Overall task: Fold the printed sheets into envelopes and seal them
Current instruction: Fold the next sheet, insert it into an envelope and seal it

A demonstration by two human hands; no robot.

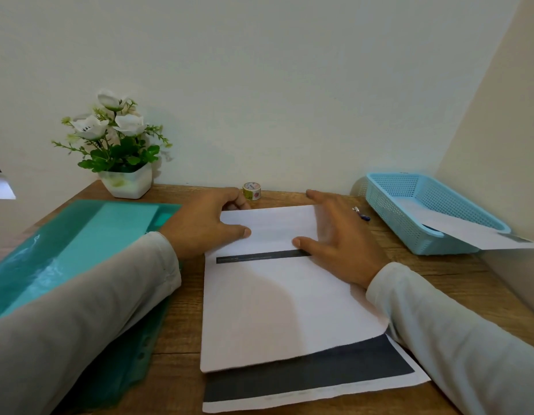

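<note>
Likely a home desk — wooden desktop (433, 274), potted flowers (119, 145), paper basket (421, 205).

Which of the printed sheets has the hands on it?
The sheet on the desk: left hand and right hand rest on its far end. The other sheet sticks out of the blue basket.
</note>
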